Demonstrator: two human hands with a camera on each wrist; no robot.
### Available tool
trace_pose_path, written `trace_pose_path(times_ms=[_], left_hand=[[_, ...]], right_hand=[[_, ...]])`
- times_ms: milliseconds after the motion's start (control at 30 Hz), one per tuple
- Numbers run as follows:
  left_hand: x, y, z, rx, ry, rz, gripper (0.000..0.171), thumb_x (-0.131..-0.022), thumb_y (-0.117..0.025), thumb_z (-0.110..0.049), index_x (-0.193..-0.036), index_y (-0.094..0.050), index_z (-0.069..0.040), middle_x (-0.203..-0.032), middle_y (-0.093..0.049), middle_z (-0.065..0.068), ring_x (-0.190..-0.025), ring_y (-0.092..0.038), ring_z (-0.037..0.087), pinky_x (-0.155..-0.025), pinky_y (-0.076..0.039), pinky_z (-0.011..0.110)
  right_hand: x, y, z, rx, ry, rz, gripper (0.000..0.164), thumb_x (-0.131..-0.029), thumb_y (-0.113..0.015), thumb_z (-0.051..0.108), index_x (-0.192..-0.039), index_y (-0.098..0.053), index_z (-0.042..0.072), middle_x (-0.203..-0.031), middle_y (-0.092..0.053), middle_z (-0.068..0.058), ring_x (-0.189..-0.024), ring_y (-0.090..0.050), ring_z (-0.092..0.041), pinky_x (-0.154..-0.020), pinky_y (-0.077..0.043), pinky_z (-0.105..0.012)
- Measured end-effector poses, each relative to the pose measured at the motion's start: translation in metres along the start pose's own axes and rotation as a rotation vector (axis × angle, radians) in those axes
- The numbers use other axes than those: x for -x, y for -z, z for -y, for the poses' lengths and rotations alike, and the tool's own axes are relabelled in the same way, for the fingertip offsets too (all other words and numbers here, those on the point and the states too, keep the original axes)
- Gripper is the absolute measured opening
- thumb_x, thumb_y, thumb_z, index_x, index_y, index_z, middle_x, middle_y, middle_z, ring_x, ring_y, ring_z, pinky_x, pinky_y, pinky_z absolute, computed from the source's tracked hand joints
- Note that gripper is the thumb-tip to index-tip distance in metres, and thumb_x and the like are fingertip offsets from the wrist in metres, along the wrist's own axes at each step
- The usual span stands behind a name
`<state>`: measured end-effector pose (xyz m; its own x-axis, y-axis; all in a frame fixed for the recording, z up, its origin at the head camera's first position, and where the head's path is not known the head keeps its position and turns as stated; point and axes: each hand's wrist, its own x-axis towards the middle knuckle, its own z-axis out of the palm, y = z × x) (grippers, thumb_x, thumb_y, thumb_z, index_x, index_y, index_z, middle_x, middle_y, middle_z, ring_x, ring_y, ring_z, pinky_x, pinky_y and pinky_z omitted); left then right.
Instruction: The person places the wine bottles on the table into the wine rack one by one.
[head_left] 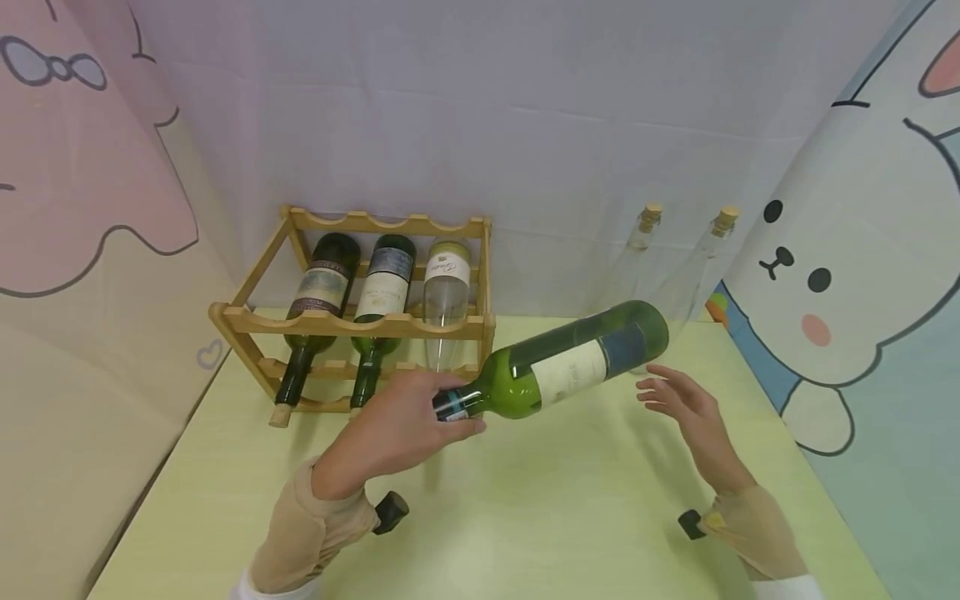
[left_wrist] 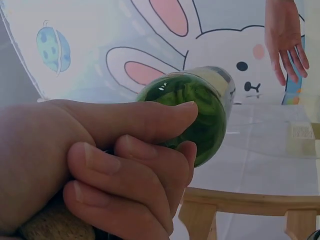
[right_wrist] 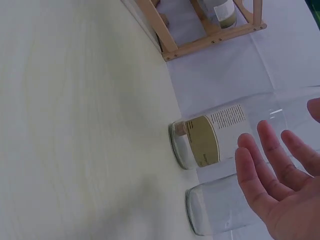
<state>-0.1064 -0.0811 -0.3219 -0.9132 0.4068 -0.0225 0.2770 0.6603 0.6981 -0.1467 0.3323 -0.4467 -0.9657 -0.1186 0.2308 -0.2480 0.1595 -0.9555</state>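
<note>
My left hand (head_left: 397,427) grips a green wine bottle (head_left: 573,367) by its dark neck, in front of the rack's right end. The bottle lies tilted in the air, its base up to the right and its cream and blue label showing. In the left wrist view the thumb and fingers are curled round the neck, and a cork (left_wrist: 57,226) shows below them. My right hand (head_left: 697,425), fingers loosely spread and holding nothing, is just below and right of the bottle's base. In the right wrist view its palm (right_wrist: 300,215) overlaps the clear bottles.
A wooden wine rack (head_left: 356,323) stands at the back left. It holds two green bottles, one a dark-labelled bottle (head_left: 318,292), and a clear bottle (head_left: 447,287), necks forward. Two corked clear bottles, including the rightmost bottle (head_left: 697,267), stand upright at the back right of the table (head_left: 540,517).
</note>
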Motion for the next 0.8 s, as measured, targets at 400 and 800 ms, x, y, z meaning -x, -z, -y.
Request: trace_pose_path(times_ms=[400, 800], left_hand=[[0.011, 0.017, 0.001, 0.065, 0.119, -0.134, 0.049, -0.082, -0.076, -0.05, -0.118, -0.072, -0.017, -0.087, -0.06, 0.0, -0.071, -0.056, 0.015, -0.056, -0.046, 0.028], [0.021, 0.036, 0.004, 0.055, 0.185, -0.172, 0.061, -0.085, -0.069, -0.061, -0.123, -0.067, -0.014, -0.089, -0.061, 0.003, -0.071, -0.056, 0.019, -0.059, -0.046, 0.03]], right_hand=[[-0.035, -0.037, 0.009, 0.12, -0.058, 0.099, 0.04, -0.107, -0.05, 0.024, -0.142, -0.049, 0.005, -0.121, -0.06, -0.021, -0.106, -0.062, -0.029, -0.088, -0.049, -0.04], [-0.069, -0.061, 0.015, 0.149, 0.01, 0.184, 0.037, -0.105, -0.053, 0.019, -0.14, -0.053, 0.004, -0.115, -0.064, -0.018, -0.101, -0.063, -0.031, -0.085, -0.049, -0.045]])
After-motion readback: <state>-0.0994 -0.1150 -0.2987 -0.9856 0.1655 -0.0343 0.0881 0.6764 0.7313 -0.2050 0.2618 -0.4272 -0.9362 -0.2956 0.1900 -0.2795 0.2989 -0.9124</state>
